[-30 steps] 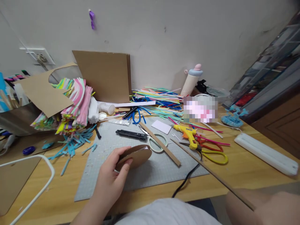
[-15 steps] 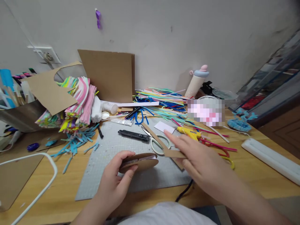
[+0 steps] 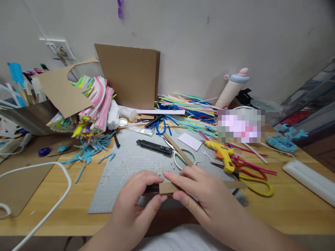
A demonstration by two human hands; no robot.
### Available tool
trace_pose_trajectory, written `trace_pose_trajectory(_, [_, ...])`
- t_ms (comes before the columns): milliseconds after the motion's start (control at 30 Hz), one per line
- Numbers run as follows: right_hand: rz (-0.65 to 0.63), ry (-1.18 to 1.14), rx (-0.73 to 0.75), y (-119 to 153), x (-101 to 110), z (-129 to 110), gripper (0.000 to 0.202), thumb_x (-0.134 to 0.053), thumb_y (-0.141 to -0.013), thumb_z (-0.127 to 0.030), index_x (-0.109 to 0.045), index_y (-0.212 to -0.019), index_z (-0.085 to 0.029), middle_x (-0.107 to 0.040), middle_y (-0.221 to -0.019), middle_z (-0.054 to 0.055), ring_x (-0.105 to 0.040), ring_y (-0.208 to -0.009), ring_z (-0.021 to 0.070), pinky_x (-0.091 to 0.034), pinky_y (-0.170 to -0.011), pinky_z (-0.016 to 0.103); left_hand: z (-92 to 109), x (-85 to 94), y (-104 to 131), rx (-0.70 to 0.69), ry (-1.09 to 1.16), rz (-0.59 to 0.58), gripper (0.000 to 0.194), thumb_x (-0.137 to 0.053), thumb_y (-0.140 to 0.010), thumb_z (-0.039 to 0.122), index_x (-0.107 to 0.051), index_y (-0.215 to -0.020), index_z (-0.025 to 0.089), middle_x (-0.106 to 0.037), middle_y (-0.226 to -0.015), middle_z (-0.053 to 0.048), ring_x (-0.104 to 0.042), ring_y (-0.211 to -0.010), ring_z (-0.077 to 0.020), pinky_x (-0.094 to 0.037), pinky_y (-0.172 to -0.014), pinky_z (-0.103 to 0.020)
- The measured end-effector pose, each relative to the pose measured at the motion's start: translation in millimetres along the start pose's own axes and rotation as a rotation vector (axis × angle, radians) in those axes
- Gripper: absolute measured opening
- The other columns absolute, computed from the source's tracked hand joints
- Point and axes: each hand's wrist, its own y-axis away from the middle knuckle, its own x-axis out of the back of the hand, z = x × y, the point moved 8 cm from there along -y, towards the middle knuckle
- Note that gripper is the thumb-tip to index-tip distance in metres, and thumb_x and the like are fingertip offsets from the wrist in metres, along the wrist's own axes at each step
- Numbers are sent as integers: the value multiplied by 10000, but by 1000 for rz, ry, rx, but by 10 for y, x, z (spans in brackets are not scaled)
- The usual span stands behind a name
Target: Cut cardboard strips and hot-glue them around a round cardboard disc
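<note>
My left hand (image 3: 134, 198) grips the round cardboard piece (image 3: 153, 188), two discs with a gap between, now mostly hidden by my fingers. My right hand (image 3: 209, 195) pinches a narrow cardboard strip (image 3: 167, 188), its end laid against the rim of the round piece. The strip's other end sticks out to the right of that hand. Just beyond my hands, pale-handled scissors (image 3: 176, 161) lie on the grey cutting mat (image 3: 115, 181) with another cardboard strip (image 3: 178, 149) across them. A black utility knife (image 3: 154, 147) and a white card (image 3: 190, 141) lie there too.
A yellow glue gun (image 3: 222, 153) and yellow-and-red-handled scissors (image 3: 258, 186) lie to the right. Coloured pipe cleaners (image 3: 188, 108) heap at the back, near a tilted bottle (image 3: 230, 90). Cardboard sheets (image 3: 128, 76) lean on the wall. A white cable (image 3: 66, 174) loops at left.
My right hand has moved left and brought the cardboard strip against the rim of the round cardboard piece. My left hand keeps its hold. The view has shifted slightly.
</note>
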Motion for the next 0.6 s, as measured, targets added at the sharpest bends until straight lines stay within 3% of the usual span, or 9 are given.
trace_pose_trajectory(333, [127,-55,18,117,134,-22,322,-509,-954,-216,-624,-1253,-243,-675,-1004,64,-640,-872,188,-527,-726,316,-67,4,-39,168,145,45,134,-741,-796,344,-703,-888,254,-704,-814,4,-654,-726,-152,-524,-646,-238])
trace_pose_trajectory(600, [60,-6,16,78,117,-45,319,-500,-953,-220,-634,-1239,-258,-635,-1051,87,-641,-895,201,-542,-733,339,-25,-6,-65,150,105,50,191,-744,-783,419,-710,-837,239,-720,-799,-15,-669,-732,-172,-529,-611,-250])
